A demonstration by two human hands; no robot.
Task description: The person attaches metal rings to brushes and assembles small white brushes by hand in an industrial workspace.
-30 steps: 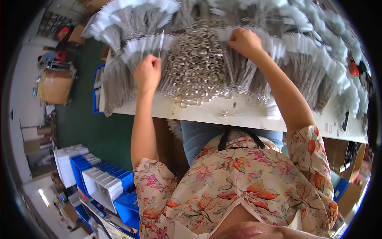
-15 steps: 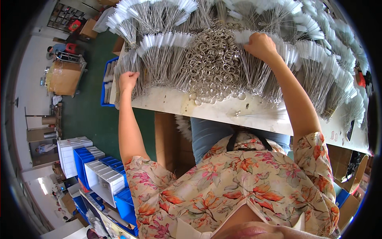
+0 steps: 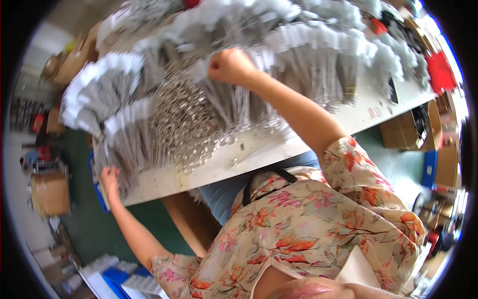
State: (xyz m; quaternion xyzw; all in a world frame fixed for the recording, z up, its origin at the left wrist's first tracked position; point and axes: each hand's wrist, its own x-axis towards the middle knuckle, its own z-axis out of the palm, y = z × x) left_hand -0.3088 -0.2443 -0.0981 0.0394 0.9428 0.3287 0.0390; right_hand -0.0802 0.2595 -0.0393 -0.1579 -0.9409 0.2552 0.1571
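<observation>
Thin wire brushes with white bristle heads lie in rows on the table. Between two groups of them spreads a heap of silvery metal rings (image 3: 184, 112). My right hand (image 3: 231, 66) is closed by the bristle heads, right of the rings, over a bunch of brushes (image 3: 216, 97). Whatever its fingers hold is hidden. At the table's left end, my left hand (image 3: 110, 179) is closed beside the wire stems of another bunch of brushes (image 3: 132, 134). Motion blurs it, and I cannot make out anything in its fingers. A few loose wires (image 3: 266, 149) lie near the front edge.
The white table (image 3: 209, 169) has its front edge close to my body. A blue crate (image 3: 94, 184) stands at its left end. An open cardboard box (image 3: 413, 129) sits below the right end. More brushes fill the back, with a red thing (image 3: 442, 72) at the far right.
The whole view has turned and shifted, so the table now slants up to the right. Both hands stay closed near the same bunches, the right still by the bristle heads.
</observation>
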